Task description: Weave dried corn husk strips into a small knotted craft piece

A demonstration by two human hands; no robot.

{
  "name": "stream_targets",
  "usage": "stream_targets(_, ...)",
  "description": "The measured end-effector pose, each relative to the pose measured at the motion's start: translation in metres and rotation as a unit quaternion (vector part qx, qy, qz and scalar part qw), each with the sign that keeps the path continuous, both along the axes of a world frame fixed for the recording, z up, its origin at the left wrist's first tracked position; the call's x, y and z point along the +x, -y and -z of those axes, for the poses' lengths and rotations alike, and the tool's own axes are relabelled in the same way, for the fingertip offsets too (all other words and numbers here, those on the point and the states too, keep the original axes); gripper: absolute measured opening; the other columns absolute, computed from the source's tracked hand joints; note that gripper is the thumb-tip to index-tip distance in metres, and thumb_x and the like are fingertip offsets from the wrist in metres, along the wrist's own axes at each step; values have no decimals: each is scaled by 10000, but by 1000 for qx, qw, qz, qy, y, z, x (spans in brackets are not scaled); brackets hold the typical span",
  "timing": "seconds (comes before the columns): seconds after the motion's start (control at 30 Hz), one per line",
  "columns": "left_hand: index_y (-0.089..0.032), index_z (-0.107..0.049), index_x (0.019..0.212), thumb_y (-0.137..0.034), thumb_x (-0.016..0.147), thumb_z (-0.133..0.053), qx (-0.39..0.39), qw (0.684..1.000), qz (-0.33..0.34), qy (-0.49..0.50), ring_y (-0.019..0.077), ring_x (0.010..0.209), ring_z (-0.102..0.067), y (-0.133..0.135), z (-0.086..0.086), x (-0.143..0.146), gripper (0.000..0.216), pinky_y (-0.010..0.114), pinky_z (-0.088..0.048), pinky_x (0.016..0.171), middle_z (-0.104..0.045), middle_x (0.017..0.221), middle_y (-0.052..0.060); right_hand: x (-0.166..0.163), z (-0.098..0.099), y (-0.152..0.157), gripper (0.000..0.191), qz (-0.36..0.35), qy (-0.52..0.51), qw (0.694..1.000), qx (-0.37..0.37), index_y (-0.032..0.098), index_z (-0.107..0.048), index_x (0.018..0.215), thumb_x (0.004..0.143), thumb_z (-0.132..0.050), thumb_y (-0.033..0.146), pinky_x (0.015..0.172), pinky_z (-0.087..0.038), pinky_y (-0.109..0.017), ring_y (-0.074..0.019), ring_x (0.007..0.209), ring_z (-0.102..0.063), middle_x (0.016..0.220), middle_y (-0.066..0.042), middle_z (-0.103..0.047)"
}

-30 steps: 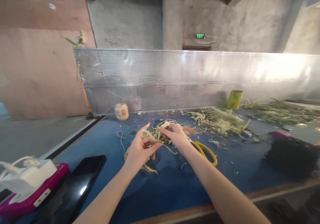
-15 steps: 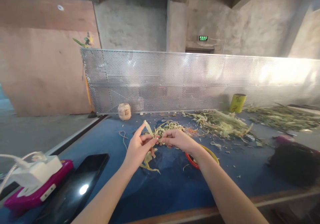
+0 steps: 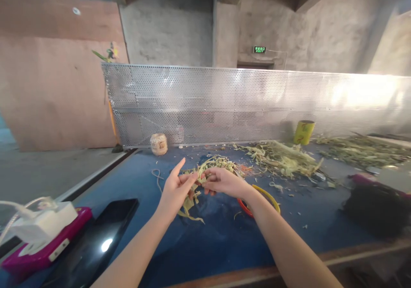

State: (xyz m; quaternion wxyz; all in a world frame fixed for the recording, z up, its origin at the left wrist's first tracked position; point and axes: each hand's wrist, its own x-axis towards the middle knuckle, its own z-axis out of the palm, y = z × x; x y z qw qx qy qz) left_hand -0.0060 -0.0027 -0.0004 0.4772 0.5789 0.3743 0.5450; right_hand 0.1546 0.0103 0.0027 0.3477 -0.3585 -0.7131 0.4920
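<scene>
My left hand [image 3: 176, 190] and my right hand [image 3: 226, 181] meet over the middle of the blue table. Thumb and fingers are pinched together on each, with pale dried leaf strips [image 3: 201, 176] between the fingertips; the left index finger points up. The fingers partly hide how the strips run. More dried leaves [image 3: 192, 216] hang or lie just below my left hand; I cannot tell which. Behind the hands lies a heap of shredded leaf scraps [image 3: 221, 163]. A round red and yellow rim [image 3: 269, 194] shows partly behind my right forearm.
A roll of pale twine [image 3: 159, 144] and a yellow can [image 3: 304, 132] stand near the perforated metal panel [image 3: 205, 104]. Larger dried-leaf piles [image 3: 284, 158] lie at right, near a dark blurred object [image 3: 375, 211]. A phone [image 3: 105, 219] and a purple power strip [image 3: 64, 239] lie at left.
The pale leaf strip that stood up against my left fingers no longer shows there. My right hand has shifted slightly left, and its fingers are curled a little more.
</scene>
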Motion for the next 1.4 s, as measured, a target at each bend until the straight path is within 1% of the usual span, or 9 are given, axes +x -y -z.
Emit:
stream_targets(0.17,-176,-238,1337,-294,625,-669,32,999,-39,-4,77,505,-495,-5,4,-2,840,196,-372,445,-648,771,38,-7,3,3,485,-7,-38,999,14,181,-374,1147,705,-574,160,459,-357,-185,-70,471,-464,550,69,-529)
stream_targets(0.33,-184,-314,1293,-321,638,-652,45,995,-91,-4,68,424,-446,-5,2,-4,751,202,-373,423,-625,651,-1,-7,2,5,603,-26,-55,998,20,207,-301,1271,726,-556,165,458,-350,-182,-61,461,-451,553,71,-525)
stream_targets(0.5,-220,-324,1297,-338,654,-640,58,990,-109,-65,122,501,-545,-1,1,-3,727,245,-441,510,-659,647,6,-14,5,3,343,-4,-59,998,9,157,-532,1004,717,-589,336,440,-331,-191,-64,434,-441,513,53,-515)
stream_targets(0.63,-184,-306,1314,-359,702,-591,100,984,-112,-97,191,797,-616,-1,3,-1,697,322,-463,750,-677,715,28,-22,9,-2,334,50,-99,994,-7,150,-559,821,641,-637,420,409,-283,-193,-51,385,-357,437,77,-441)
stream_targets(0.73,-171,-305,1316,-371,732,-554,127,978,-115,-123,190,879,-604,-1,4,0,666,338,-429,839,-674,762,32,-24,11,-4,338,71,-113,991,5,141,-559,787,623,-642,425,410,-262,-192,-48,390,-337,423,85,-410)
stream_targets(0.93,-220,-287,1326,-384,743,-536,128,975,-126,-130,176,826,-622,-1,4,1,654,350,-436,840,-633,838,15,-25,8,-1,326,60,-97,993,31,154,-510,665,657,-592,470,420,-257,-198,-47,407,-349,448,75,-419)
stream_targets(1.1,-209,-276,1330,-326,736,-558,87,992,-76,-44,191,976,-589,-1,3,1,668,340,-418,893,-631,900,33,-28,6,1,361,68,-93,992,54,162,-474,611,639,-595,501,418,-254,-199,-47,412,-344,452,74,-414)
stream_targets(1.2,-229,-261,1337,-302,716,-595,66,995,-73,11,184,947,-604,-1,1,0,709,324,-429,885,-652,929,44,-28,7,1,362,77,-86,992,57,168,-444,586,659,-581,495,415,-271,-197,-50,406,-361,453,63,-440)
stream_targets(1.4,-218,-180,1363,-307,709,-611,23,997,-65,22,185,870,-629,-2,2,-2,788,323,-463,820,-697,778,35,-26,12,-3,366,82,-95,991,43,179,-413,578,658,-586,490,392,-278,-192,-44,371,-360,446,66,-459)
